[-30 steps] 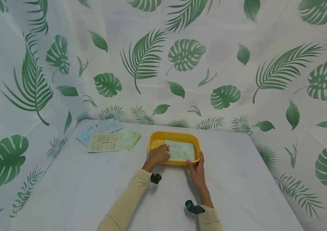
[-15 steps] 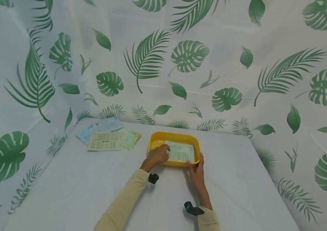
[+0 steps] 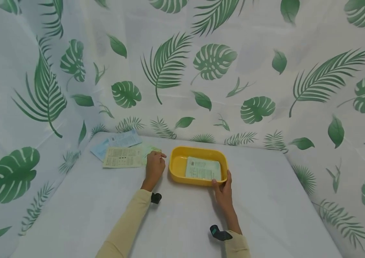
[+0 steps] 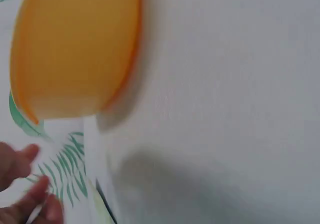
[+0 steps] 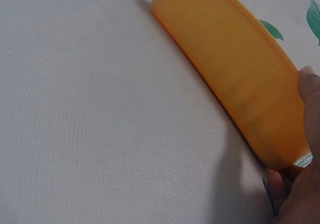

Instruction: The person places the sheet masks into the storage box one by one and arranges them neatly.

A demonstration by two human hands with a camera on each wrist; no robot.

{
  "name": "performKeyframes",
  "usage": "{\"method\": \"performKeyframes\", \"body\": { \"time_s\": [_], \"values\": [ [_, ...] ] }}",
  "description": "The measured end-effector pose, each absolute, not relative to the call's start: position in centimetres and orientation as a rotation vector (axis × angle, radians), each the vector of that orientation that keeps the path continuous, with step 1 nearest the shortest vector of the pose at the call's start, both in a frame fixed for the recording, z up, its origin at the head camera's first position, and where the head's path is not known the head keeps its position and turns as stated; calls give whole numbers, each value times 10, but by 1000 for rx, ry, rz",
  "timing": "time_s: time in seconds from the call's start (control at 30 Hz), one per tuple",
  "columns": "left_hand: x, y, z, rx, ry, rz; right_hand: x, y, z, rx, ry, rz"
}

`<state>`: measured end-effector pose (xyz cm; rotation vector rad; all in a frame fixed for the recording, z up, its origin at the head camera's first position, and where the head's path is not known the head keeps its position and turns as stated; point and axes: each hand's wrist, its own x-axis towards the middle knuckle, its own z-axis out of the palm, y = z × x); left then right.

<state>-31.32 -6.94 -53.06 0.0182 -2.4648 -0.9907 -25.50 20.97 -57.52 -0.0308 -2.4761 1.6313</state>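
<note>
A yellow tray (image 3: 177,165) stands at the middle of the table with a pale green printed packet (image 3: 203,169) lying flat in it. My right hand (image 3: 222,186) grips the tray's near right corner, thumb (image 5: 311,92) on the rim and fingers under the wall of the tray (image 5: 235,74). My left hand (image 3: 155,163) is just left of the tray, its fingertips touching a green leaf-patterned packet (image 3: 151,149). In the left wrist view the thumb and fingers (image 4: 30,189) are apart over that packet (image 4: 67,171), beside the tray (image 4: 75,49); the view is blurred.
A beige printed packet (image 3: 122,157) and a light blue one (image 3: 118,141) lie overlapping at the back left. A white cloth (image 3: 72,215) with green leaves covers the table and rises as a backdrop behind and at both sides.
My left hand has let go of the packet in the tray and moved left to the green packet beside it. The right hand still holds the tray's corner.
</note>
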Motion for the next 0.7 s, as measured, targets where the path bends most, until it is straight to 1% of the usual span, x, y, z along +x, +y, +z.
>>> {"method": "performKeyframes", "body": {
  "time_s": [0.17, 0.23, 0.4, 0.7],
  "values": [
    [-312, -74, -535, -54, -2810, -545, -255, 212, -576, -42, -2473, 1622],
    [-311, -77, -538, -69, -2897, -466, -255, 212, -576, -45, -2478, 1621],
    [-307, -83, -543, 47, -3076, -604, -254, 211, -576, -60, -2499, 1610],
    [-305, -89, -543, 100, -3121, -700, -253, 211, -575, -47, -2473, 1611]
  ]
}}
